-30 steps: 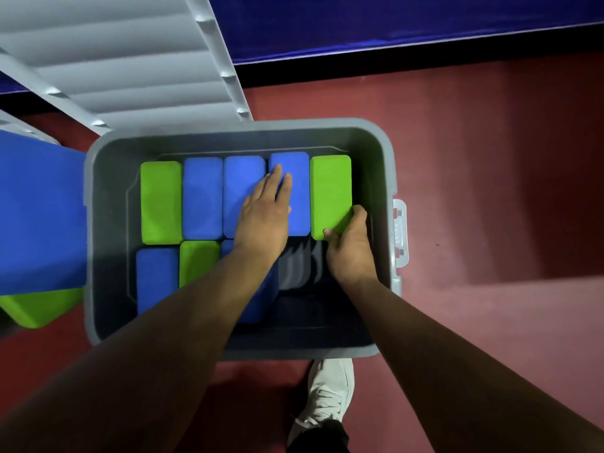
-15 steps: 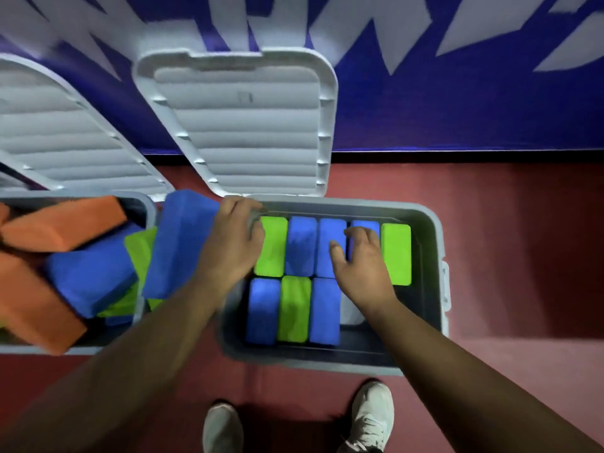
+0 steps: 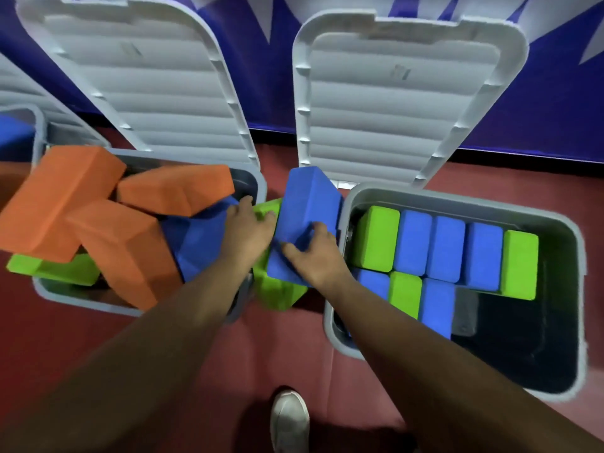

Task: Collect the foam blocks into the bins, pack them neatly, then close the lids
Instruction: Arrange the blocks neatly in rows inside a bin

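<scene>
Two grey bins stand open on the red floor. The right bin (image 3: 579,273) holds neat rows of upright blue and green blocks (image 3: 447,253), with a dark gap at its near right. The left bin (image 3: 75,297) is heaped with loose orange blocks (image 3: 62,204), a blue block (image 3: 199,243) and a green one (image 3: 55,271). Between the bins, my right hand (image 3: 315,256) grips the lower end of a tilted blue block (image 3: 309,204). My left hand (image 3: 246,225) curls its fingers over a green block (image 3: 277,289) beside it.
Both lids, the left lid (image 3: 147,93) and the right lid (image 3: 392,109), lean back against a blue and white wall. A third bin's corner (image 3: 37,125) shows at far left. My white shoe (image 3: 289,416) is on the floor below the gap between the bins.
My view swung left from the right bin. The right hand left the packed rows and took the blue block that the left hand was lifting. The left hand moved onto the green block.
</scene>
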The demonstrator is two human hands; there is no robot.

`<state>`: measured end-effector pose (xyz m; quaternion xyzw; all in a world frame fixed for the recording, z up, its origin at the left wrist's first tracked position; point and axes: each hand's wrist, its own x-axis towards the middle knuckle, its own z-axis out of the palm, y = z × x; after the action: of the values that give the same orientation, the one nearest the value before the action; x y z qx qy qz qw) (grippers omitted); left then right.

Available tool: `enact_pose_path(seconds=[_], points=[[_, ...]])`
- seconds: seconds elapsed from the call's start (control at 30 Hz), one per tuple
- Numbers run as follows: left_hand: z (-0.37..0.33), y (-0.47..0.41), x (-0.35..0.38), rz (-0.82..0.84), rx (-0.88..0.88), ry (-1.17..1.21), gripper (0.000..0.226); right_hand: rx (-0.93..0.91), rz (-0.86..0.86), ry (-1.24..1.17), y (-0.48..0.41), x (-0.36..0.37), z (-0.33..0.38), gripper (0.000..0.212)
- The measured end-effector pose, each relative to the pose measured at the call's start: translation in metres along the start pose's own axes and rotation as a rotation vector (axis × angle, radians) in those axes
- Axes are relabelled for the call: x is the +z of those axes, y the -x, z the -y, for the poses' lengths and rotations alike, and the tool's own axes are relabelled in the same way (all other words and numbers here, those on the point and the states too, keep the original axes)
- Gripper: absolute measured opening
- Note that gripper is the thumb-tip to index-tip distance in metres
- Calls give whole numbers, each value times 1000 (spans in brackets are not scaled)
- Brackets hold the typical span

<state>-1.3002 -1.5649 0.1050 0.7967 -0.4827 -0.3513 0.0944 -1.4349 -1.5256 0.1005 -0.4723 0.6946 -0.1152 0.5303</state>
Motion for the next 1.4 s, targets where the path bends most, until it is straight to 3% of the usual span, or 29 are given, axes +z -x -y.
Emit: enact_pose_path(seconds=[0.17,0.27,0.47,0.57,0.67,0.73,0.9,1.0,1.07,1.27,1.33,1.4], points=[[21,-39,14,47,12,-154,74,-25,-140,52,-12,34,-19,96],[38,-49,24,102,-30,-70,80,14,-183,-53,-14,47,-32,106],[41,-33,17,-119,55,-3,59,-90,-210,-175,-11,45,-34,113],[26,-15,-5,-288,72,93,57,-200,-248,-301,2,27,-18,97],[11,6,-32,-369,114,180,53,-256,-323,-413,17,-3,1,53],[0,21,-46,-390,129,243,51,-265,-325,-431,32,-25,10,39],[-33,67,-62,-374,154,339,46,-43,-136,-523,72,-82,12,23],[-58,97,-57,-332,133,400,45,220,62,-785,93,-112,-3,54],[-70,114,-47,-289,145,443,49,292,98,-1022,103,-128,-19,64],[-102,158,9,-168,97,468,65,302,66,-1314,128,-172,-84,92],[-110,172,34,-171,57,462,64,292,4,-1385,136,-190,-103,83],[-115,185,58,-177,10,454,61,292,-214,-1369,145,-213,-125,63]])
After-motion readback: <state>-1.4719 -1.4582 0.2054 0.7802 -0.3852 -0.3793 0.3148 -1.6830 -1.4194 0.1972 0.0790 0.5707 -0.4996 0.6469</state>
